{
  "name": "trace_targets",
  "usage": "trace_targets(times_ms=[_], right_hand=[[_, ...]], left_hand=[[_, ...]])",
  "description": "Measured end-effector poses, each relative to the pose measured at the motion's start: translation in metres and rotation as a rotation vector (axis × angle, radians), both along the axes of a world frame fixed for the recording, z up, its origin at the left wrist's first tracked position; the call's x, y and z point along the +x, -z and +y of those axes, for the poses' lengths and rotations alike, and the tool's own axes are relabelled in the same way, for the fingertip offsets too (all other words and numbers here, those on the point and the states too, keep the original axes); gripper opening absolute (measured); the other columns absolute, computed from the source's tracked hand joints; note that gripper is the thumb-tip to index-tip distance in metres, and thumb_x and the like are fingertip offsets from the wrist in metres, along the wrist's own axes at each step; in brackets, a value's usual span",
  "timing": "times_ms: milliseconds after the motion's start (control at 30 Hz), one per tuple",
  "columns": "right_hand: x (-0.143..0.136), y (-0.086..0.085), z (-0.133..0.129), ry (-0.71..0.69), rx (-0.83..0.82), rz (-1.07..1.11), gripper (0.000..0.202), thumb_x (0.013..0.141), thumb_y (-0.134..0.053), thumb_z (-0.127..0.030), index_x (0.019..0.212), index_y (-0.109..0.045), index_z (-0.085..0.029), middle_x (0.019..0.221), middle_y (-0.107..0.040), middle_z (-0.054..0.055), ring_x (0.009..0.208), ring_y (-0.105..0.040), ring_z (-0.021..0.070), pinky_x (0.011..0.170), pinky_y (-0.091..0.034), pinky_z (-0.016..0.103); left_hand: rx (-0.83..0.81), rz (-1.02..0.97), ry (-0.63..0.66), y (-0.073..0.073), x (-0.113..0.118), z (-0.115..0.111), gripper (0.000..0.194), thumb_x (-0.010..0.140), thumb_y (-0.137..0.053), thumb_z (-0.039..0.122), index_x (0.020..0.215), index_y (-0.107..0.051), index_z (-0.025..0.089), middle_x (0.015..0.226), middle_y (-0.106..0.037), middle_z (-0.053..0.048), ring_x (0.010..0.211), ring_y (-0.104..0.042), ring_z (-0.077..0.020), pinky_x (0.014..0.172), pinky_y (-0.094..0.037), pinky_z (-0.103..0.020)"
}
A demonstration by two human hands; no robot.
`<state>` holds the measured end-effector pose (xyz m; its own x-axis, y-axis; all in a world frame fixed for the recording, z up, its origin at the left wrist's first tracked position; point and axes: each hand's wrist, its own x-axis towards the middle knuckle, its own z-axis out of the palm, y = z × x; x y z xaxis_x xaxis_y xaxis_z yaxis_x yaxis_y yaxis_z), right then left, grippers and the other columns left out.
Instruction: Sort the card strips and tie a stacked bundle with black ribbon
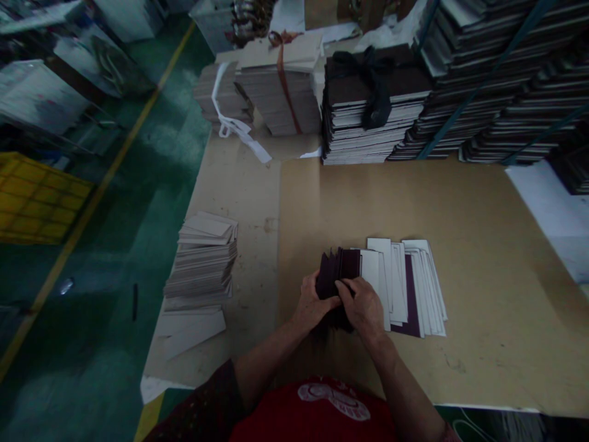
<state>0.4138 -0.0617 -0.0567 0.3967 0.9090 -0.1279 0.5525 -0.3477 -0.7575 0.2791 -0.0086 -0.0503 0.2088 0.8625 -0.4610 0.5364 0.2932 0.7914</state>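
Observation:
A bunch of dark purple card pieces (327, 270) stands on edge at the front middle of the table. Around its left side my left hand (313, 302) is closed, thumb across the near face. My right hand (361, 302) bends over the right side of the same bunch, its thumb and fingers pressed on the cards. Right of it, white-faced cards (380, 261) lie fanned in an overlapping row, and one among them shows its purple side (411, 304). The lower part of the bunch is partly hidden by my hands.
A leaning stack of grey boards (200, 270) lies on the table's left side. Along the back stand tied grey board bundles (280, 92), a dark bundle with a black ribbon (372, 132) and strapped dark stacks (483, 92). A yellow crate (41, 199) is on the green floor.

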Motion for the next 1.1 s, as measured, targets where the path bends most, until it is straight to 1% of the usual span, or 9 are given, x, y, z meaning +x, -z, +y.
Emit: trace_targets(times_ms=[100,267,467,567,667,767,833,967,1100], right_hand=[[0.003,0.001,0.001,0.006,-0.024,0.042,0.026,0.095,-0.057,-0.037,0.095,-0.073,-0.016,0.090,-0.067,0.006,0.089,-0.063,0.0253,0.081,-0.048,0.037],[0.004,0.004,0.000,0.016,-0.009,0.085,0.032,0.095,-0.053,-0.041,0.096,-0.073,-0.016,0.091,-0.067,0.007,0.090,-0.063,0.0256,0.082,-0.047,0.038],[0.003,0.003,0.000,0.044,0.001,0.118,0.034,0.093,-0.050,-0.044,0.092,-0.071,-0.017,0.091,-0.068,0.007,0.088,-0.064,0.0259,0.080,-0.048,0.039],[0.001,0.003,-0.002,0.134,0.019,0.124,0.030,0.090,-0.051,-0.039,0.099,-0.067,-0.016,0.093,-0.068,0.008,0.085,-0.064,0.0252,0.079,-0.050,0.039],[-0.001,0.004,-0.005,0.196,0.064,0.038,0.031,0.088,-0.048,-0.030,0.110,-0.063,-0.013,0.100,-0.065,0.011,0.085,-0.063,0.0245,0.073,-0.051,0.038],[-0.003,0.003,-0.006,0.151,0.135,-0.041,0.031,0.091,-0.043,-0.027,0.110,-0.064,-0.014,0.109,-0.060,0.013,0.090,-0.062,0.0233,0.073,-0.051,0.036],[-0.005,0.002,-0.006,0.122,0.150,-0.034,0.030,0.094,-0.043,-0.030,0.104,-0.068,-0.016,0.105,-0.059,0.011,0.088,-0.062,0.0216,0.073,-0.051,0.034],[-0.007,0.000,-0.002,0.070,0.066,-0.016,0.037,0.098,-0.045,-0.043,0.092,-0.071,-0.018,0.100,-0.059,0.008,0.081,-0.062,0.0195,0.069,-0.050,0.033],[-0.005,0.000,0.000,0.061,0.038,0.005,0.041,0.098,-0.046,-0.048,0.090,-0.071,-0.017,0.100,-0.059,0.008,0.080,-0.062,0.0191,0.070,-0.050,0.034]], left_hand=[[-0.003,-0.005,0.010,0.002,-0.003,0.000,0.090,0.059,-0.088,0.037,0.136,-0.046,0.016,0.130,-0.045,-0.013,0.125,-0.045,-0.0305,0.109,-0.038,-0.043],[0.002,-0.084,0.059,0.000,-0.009,0.002,0.069,0.075,-0.076,0.041,0.136,-0.050,0.020,0.130,-0.048,-0.011,0.128,-0.044,-0.0288,0.111,-0.035,-0.042],[-0.017,-0.131,0.023,0.003,-0.010,0.001,0.069,0.075,-0.075,0.038,0.136,-0.050,0.020,0.129,-0.048,-0.010,0.125,-0.046,-0.0274,0.110,-0.037,-0.041],[-0.017,-0.126,0.032,0.003,-0.011,0.001,0.067,0.075,-0.074,0.036,0.136,-0.050,0.021,0.129,-0.049,-0.009,0.126,-0.046,-0.0275,0.110,-0.036,-0.041],[-0.013,-0.109,0.044,0.000,-0.010,0.002,0.067,0.075,-0.074,0.035,0.136,-0.051,0.021,0.128,-0.050,-0.009,0.126,-0.046,-0.0281,0.110,-0.036,-0.041],[-0.020,-0.087,0.041,-0.002,-0.009,0.003,0.068,0.074,-0.074,0.034,0.136,-0.050,0.019,0.128,-0.049,-0.010,0.124,-0.047,-0.0277,0.109,-0.038,-0.041],[-0.025,-0.074,0.035,-0.003,-0.009,0.003,0.069,0.073,-0.076,0.034,0.136,-0.050,0.018,0.129,-0.049,-0.011,0.124,-0.048,-0.0268,0.109,-0.038,-0.041],[-0.010,-0.074,0.028,-0.001,-0.008,0.003,0.069,0.074,-0.078,0.038,0.135,-0.051,0.019,0.130,-0.049,-0.010,0.124,-0.048,-0.0256,0.109,-0.038,-0.040],[-0.023,-0.077,0.042,0.000,-0.009,0.003,0.071,0.075,-0.078,0.039,0.136,-0.049,0.019,0.130,-0.049,-0.011,0.123,-0.049,-0.0250,0.107,-0.039,-0.038]])
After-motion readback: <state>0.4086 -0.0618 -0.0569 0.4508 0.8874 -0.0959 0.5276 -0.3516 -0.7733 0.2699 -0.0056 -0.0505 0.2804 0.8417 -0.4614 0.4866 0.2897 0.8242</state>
